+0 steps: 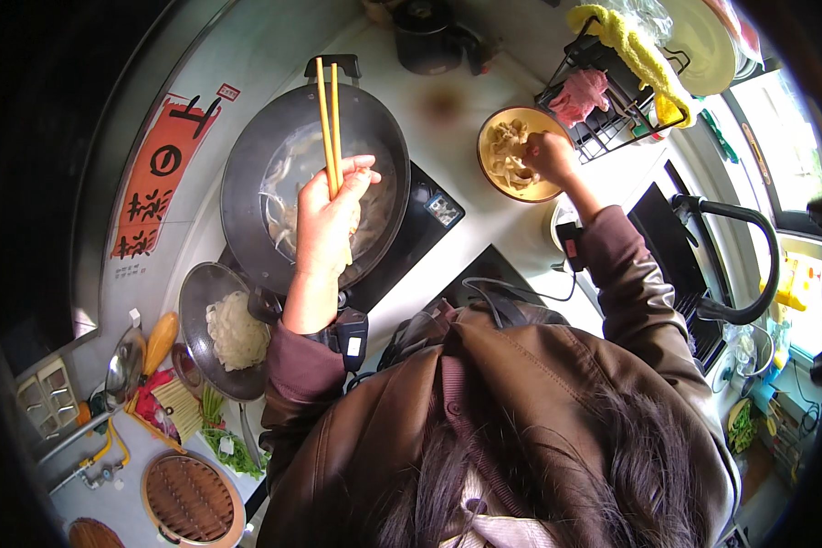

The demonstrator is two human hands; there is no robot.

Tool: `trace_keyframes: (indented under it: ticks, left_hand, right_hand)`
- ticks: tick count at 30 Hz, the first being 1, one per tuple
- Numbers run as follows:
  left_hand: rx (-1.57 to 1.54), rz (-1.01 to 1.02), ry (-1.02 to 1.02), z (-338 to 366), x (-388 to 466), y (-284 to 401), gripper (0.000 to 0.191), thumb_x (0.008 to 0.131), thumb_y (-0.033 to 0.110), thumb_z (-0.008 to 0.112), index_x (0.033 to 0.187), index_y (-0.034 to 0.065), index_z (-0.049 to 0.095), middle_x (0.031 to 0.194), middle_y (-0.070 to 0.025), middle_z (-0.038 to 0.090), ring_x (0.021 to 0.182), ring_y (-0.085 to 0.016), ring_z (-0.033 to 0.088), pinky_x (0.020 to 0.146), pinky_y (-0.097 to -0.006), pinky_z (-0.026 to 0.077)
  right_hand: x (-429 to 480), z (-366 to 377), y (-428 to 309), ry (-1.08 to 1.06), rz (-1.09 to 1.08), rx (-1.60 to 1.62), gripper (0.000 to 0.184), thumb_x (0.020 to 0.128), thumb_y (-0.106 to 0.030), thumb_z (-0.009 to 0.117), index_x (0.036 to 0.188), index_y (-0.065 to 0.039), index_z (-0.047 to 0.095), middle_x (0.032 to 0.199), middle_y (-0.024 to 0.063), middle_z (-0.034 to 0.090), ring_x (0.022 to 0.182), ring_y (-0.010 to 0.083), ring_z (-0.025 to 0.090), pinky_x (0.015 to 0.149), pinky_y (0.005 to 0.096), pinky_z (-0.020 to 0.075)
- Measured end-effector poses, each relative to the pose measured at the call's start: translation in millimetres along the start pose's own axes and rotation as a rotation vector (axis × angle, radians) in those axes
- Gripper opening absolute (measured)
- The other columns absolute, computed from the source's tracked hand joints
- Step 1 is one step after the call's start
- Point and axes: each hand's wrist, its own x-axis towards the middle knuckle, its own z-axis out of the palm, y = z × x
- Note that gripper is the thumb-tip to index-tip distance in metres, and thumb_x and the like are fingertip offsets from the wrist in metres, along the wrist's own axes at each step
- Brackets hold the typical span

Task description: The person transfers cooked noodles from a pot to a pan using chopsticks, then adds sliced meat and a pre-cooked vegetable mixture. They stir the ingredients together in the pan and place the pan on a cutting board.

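Observation:
My left hand [326, 222] is above a large dark wok [243, 171], holding a pair of wooden chopsticks [328, 123] whose upper ends point away from me. Water with pale strips, apparently mushrooms [284, 226], fills the wok's middle. Under my left palm, the wok's contents are partly hidden. Over to the right, my right hand [550, 159] reaches into a yellow bowl [491, 175] of torn mushroom pieces [509, 137]. Its fingertips touch the pieces; whether they grip any is hidden.
Left of me, a frying pan [198, 301] holds white noodle-like strands [236, 332]. A wire rack [606, 140] with cloths stands beyond the bowl. A black pot [425, 41] sits at the back, a black faucet [760, 226] rises at right, and a woven steamer lid [192, 496] lies lower left.

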Motion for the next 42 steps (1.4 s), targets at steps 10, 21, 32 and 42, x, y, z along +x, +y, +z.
trace_keyframes:
  ticks: [10,21,32,42]
  left_hand:
    - [0.027,-0.050,-0.207,57,3,-18,0.021,0.092,0.012,0.068,0.110,0.0034,0.071,0.082,0.0023,0.067,0.052,0.002,0.041,0.044,-0.0151,0.029]
    - [0.004,0.021,-0.265,110,23,-37,0.018,0.088,0.008,0.069,0.099,-0.0058,0.064,0.080,-0.0070,0.068,0.072,-0.014,0.066,0.068,-0.0257,0.052]
    - [-0.221,-0.105,-0.283,93,14,-16,0.008,0.086,0.007,0.064,0.090,0.0000,0.062,0.074,-0.0072,0.066,0.052,-0.006,0.052,0.047,-0.0198,0.039]
    - [-0.670,-0.070,-0.304,14,-13,-2,0.006,0.086,0.006,0.061,0.091,0.0023,0.061,0.074,-0.0002,0.056,0.046,0.001,0.036,0.042,-0.0152,0.030]
  right_hand:
    - [-44,-64,-10,-0.105,0.168,1.255,0.014,0.087,-0.013,0.069,0.096,-0.005,0.061,0.084,0.0014,0.064,0.075,0.0092,0.063,0.070,0.0227,0.0517]
    - [-75,-84,-85,-0.333,-0.010,1.687,0.024,0.090,-0.015,0.067,0.108,-0.005,0.054,0.097,0.0090,0.065,0.093,0.0200,0.067,0.086,0.0316,0.0545]
    - [-69,-68,-116,-0.348,-0.043,1.831,0.010,0.091,-0.003,0.064,0.099,0.001,0.062,0.087,0.0093,0.066,0.076,0.0154,0.065,0.071,0.0264,0.0543]
    - [-44,-70,-157,-0.553,-0.172,2.368,0.008,0.093,-0.004,0.062,0.095,0.003,0.060,0.092,0.0101,0.061,0.075,0.0109,0.058,0.065,0.0209,0.0511]
